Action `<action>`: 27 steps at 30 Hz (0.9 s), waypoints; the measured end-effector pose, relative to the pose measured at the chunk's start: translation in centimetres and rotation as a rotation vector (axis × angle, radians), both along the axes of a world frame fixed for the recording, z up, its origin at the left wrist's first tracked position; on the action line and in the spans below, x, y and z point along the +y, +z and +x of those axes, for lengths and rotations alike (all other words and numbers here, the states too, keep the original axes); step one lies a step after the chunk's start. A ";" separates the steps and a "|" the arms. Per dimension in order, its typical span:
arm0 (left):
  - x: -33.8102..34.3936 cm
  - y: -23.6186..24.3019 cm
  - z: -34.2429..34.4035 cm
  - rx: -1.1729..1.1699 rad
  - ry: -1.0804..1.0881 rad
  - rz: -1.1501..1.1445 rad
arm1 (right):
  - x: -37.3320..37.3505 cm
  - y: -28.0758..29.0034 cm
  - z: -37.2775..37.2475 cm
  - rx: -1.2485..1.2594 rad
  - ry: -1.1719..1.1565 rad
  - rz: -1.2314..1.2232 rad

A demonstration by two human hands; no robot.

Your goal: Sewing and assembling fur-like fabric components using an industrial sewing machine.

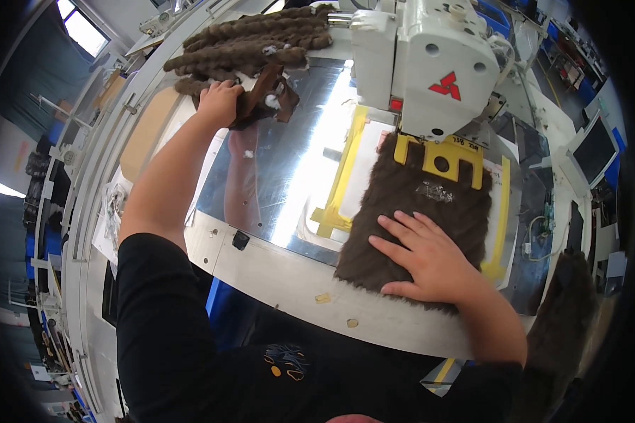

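Observation:
My right hand [430, 261] lies flat with its fingers spread on a dark brown plush fur piece [374, 211]. The far end of this piece sits under a yellow clamp plate [441, 163] below the white sewing machine head [434, 70]. A patch of pale stitching or lint shows on the fur near the plate. Out to the far left, my left hand [219, 103] is closed on a crumpled dark brown fabric piece [261, 92] with white bits on it; its fingertips are partly hidden. Right behind it lies a heap of ribbed brown fur [254, 42].
A shiny metal plate [261, 176] covers the middle of the machine table. Yellow tape [346, 173] borders a white template under the fur. A small black block [240, 240] sits on the near table edge. Another dark fur piece [564, 317] hangs at the right, below a monitor [594, 151].

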State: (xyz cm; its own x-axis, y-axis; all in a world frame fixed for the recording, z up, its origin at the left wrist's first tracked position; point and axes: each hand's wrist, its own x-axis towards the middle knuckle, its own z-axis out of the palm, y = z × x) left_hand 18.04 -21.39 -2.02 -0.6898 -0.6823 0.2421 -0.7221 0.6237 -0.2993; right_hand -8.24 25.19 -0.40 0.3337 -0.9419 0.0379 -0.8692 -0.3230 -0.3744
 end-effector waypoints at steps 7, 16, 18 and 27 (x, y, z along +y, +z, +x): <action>-0.8 2.5 1.2 -0.314 0.082 -0.008 | -0.1 -0.3 -0.3 -0.014 -0.009 0.003; -1.2 11.6 3.8 -0.272 0.446 -0.159 | 0.1 -0.7 -0.3 -0.029 -0.011 -0.021; 1.1 14.1 2.8 -0.197 0.444 -0.181 | 0.1 -0.7 -0.3 -0.039 -0.005 -0.024; 22.6 15.9 -7.0 0.084 -0.259 0.735 | 0.1 0.0 0.1 0.029 0.000 -0.003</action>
State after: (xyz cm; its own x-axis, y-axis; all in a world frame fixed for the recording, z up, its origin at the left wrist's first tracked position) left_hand 11.08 1.20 13.85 -0.8481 -0.5078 -0.1512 -0.5287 0.7922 0.3049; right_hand -8.15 25.30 -0.36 0.3348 -0.9418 0.0309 -0.8795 -0.3241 -0.3484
